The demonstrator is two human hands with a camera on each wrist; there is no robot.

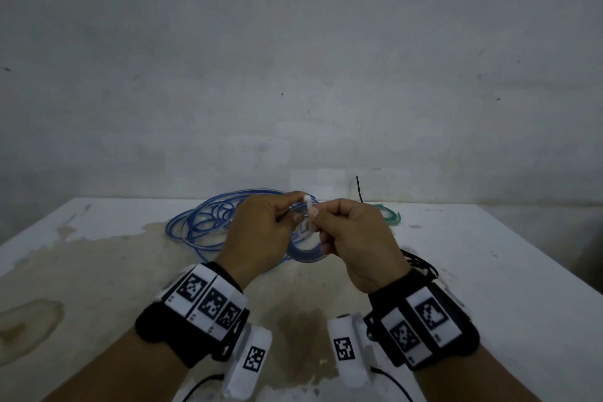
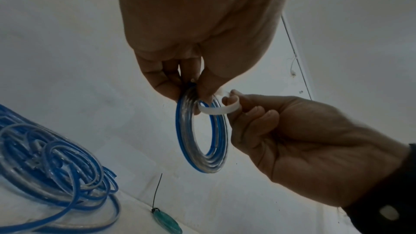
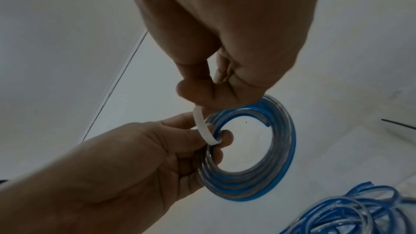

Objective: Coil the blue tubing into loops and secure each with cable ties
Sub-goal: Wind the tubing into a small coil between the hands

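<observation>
Hands meet above the middle of a stained white table (image 1: pixel 489 254), seen from the head camera. The left hand (image 1: pixel 257 235) pinches a small coil of blue tubing (image 2: pixel 200 141) at its upper rim, thumb and fingers curled around the bundled turns; in the left wrist view the coil hangs on edge below the fingers, clear of the table. The right hand (image 1: pixel 355 238) is closed on a white cable tie (image 2: pixel 216 109), gripping one end between thumb and forefinger. The tie curves from the right hand's fingers (image 3: pixel 202 95) through the opening of the coil and around its turns, where its other end sits against the left hand's fingers (image 3: pixel 223 138), at about 9 o'clock on the coil in the right wrist view. One cut end of the tubing shows inside the ring at about 2 o'clock.

Loose blue tubing (image 1: pixel 208 222), in a wide untied tangle, lies on the table at 11 o'clock from the hands, near the far edge. A green coil (image 1: pixel 390 217) lies at 1 o'clock, with a black tie (image 1: pixel 359 188) standing up from it. Both wrists carry black bands with square coded markers (image 1: pixel 208 300).
</observation>
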